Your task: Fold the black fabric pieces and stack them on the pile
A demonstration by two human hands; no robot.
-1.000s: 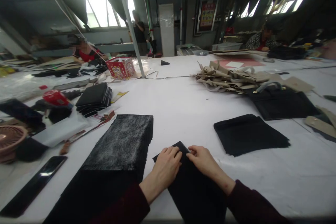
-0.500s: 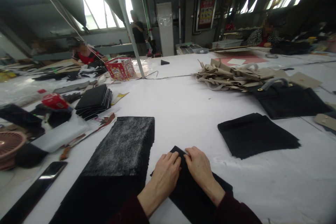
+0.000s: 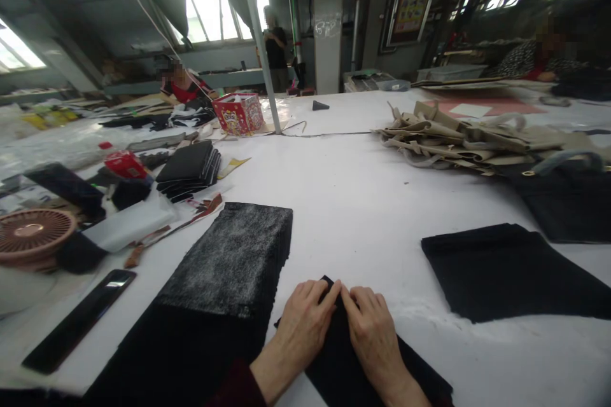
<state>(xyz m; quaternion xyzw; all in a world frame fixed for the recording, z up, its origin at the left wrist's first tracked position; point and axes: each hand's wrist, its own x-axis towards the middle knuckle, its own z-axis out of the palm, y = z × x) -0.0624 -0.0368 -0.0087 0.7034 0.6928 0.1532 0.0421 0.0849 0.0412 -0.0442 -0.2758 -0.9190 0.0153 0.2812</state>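
Observation:
Directly in front of me a black fabric piece lies at a slant on the white table. My left hand has its fingers curled onto the piece's far end, with the index finger stretched along the edge. Close beside it, my right hand presses the same end, its index fingertip almost meeting the left one. What the fingertips pinch is partly hidden under them. To the left stands a tall stack of black fabric pieces with a greyish, speckled top. A flatter pile of black pieces lies to the right.
Tan fabric parts are heaped at the back right, near a black bag piece with a handle. On the left are a phone, a pink fan and folded black pieces. A pole rises behind. Other people sit and stand farther off.
My view has turned slightly left, so the surroundings sit farther right. The fingertips of both hands have come closer together at the fabric's far end, index fingers now straighter.

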